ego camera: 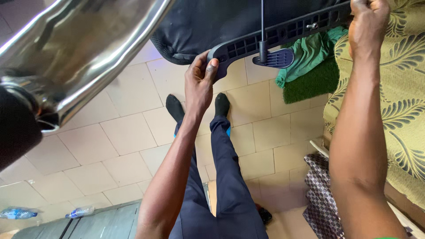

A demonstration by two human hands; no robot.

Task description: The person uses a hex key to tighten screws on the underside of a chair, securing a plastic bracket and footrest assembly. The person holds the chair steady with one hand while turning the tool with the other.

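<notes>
I look down at an upturned office chair. Its black seat underside (pixel 248 17) has a ribbed black plastic frame (pixel 283 33) running across the top of the view. My left hand (pixel 200 79) grips the rounded near end of that frame, thumb on its edge. My right hand (pixel 367 20) holds the frame's far end at the upper right. A black lever with a flat paddle (pixel 274 57) hangs from the frame between my hands. A shiny chrome base leg (pixel 84 48) fills the upper left, very close to the camera.
Beige floor tiles (pixel 124 132) lie below, with my legs in dark blue trousers (pixel 226 186) and black socks. A green cloth (pixel 310 53) and green mat (pixel 312 84) sit beside a yellow patterned fabric (pixel 398 88). Two plastic bottles (pixel 79 211) lie at the lower left.
</notes>
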